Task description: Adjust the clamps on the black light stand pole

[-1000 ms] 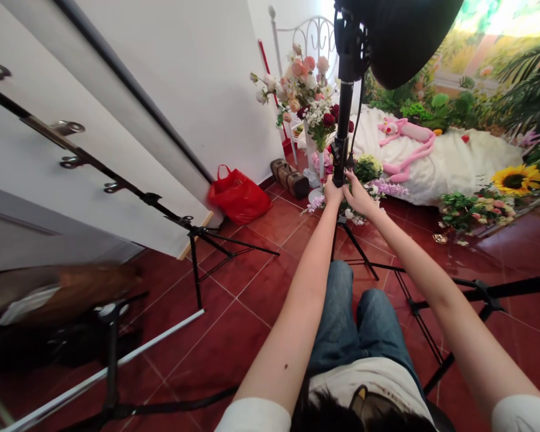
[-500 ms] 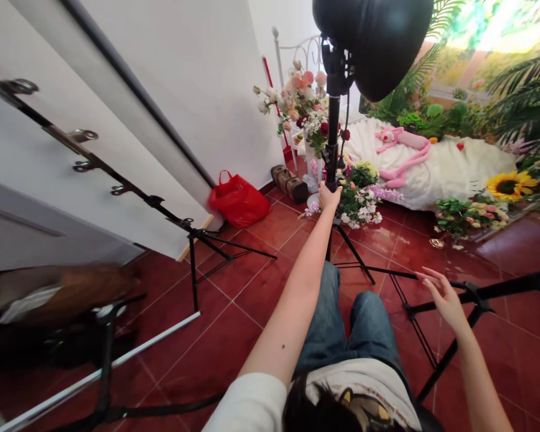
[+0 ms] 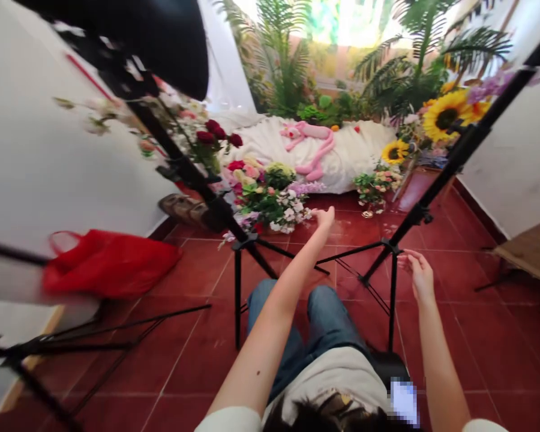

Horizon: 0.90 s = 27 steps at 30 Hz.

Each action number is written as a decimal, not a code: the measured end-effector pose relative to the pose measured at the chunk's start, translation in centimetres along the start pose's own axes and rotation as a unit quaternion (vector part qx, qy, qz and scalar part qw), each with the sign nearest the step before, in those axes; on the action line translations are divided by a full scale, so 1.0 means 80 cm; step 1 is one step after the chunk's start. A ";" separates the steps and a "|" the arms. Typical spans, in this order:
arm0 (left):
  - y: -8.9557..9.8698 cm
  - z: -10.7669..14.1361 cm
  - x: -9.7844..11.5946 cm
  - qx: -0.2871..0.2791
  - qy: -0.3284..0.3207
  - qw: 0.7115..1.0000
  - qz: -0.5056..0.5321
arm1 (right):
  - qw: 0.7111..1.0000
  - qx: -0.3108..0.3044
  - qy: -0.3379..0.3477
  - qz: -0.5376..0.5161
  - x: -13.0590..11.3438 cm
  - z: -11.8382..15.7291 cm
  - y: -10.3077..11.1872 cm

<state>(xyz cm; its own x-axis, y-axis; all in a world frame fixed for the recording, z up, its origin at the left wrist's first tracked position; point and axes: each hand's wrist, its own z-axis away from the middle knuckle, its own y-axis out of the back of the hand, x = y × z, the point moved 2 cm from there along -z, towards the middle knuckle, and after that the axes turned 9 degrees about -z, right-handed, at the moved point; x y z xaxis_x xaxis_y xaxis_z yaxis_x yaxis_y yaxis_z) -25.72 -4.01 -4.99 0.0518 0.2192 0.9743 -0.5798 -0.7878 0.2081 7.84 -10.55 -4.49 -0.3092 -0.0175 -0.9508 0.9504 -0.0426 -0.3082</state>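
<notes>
My left hand (image 3: 324,218) is stretched out ahead over the floor, its fingers loosely apart with nothing in them. It appears just right of the low flower arrangement (image 3: 270,195); whether it touches a blossom I cannot tell. To its left leans a black light stand (image 3: 198,183) carrying a large dark lamp head (image 3: 162,42). My right hand (image 3: 418,273) is raised with bent, parted fingers and holds nothing visible. Its fingertips are close to the legs of a second black stand (image 3: 414,219); contact is unclear.
A pink plush toy (image 3: 312,135) lies on a white fluffy cover (image 3: 355,156). Palm leaves and sunflowers (image 3: 445,117) stand behind and to the right. At left are a red bag (image 3: 110,264) and another tripod's legs (image 3: 130,342). A brown tabletop (image 3: 531,249) juts in at right.
My view has swung right. My left hand has let go of the left light stand and now reaches out beside it. My right hand stays raised near the right stand.
</notes>
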 end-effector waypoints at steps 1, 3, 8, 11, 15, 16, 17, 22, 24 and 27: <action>-0.035 0.015 0.018 -0.037 0.000 0.999 0.023 | 1.000 0.010 0.004 -0.005 -0.006 -0.001 0.007; -0.104 0.052 0.059 -0.136 -0.030 0.986 0.094 | 0.999 0.028 0.012 -0.011 -0.017 -0.003 0.021; -0.226 0.150 0.149 -0.285 -0.198 0.912 0.220 | 0.998 0.049 0.023 -0.024 -0.037 0.000 0.047; -0.260 0.180 0.165 -0.346 -0.232 0.889 0.190 | 0.997 0.058 0.018 -0.037 -0.040 0.007 0.054; -0.274 0.177 0.162 -0.385 -0.257 0.877 0.129 | 0.997 0.054 0.003 -0.050 -0.034 0.009 0.051; -0.274 0.174 0.161 -0.389 -0.262 0.875 0.124 | 0.997 0.046 -0.007 -0.061 -0.033 0.006 0.047; -0.275 0.170 0.160 -0.390 -0.265 0.874 0.120 | 0.996 0.036 -0.020 -0.079 -0.033 0.000 0.042; -0.275 0.167 0.163 -0.384 -0.276 0.873 0.119 | 0.974 -0.071 -0.107 -0.186 -0.057 -0.053 -0.002; -0.275 0.167 0.163 -0.385 -0.275 0.872 0.122 | 0.961 -0.118 -0.120 -0.217 -0.072 -0.078 -0.021; -0.276 0.167 0.163 -0.388 -0.275 0.871 0.126 | 0.947 -0.159 -0.119 -0.254 -0.086 -0.108 -0.037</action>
<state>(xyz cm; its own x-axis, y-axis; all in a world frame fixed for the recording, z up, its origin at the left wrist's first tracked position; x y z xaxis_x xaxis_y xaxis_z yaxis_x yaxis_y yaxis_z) -1.37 8.52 4.25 0.1008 -0.3808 0.9192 -0.9929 -0.0978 0.0683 7.47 -1.69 2.73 -0.6931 -0.3009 -0.6550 0.6272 0.1961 -0.7538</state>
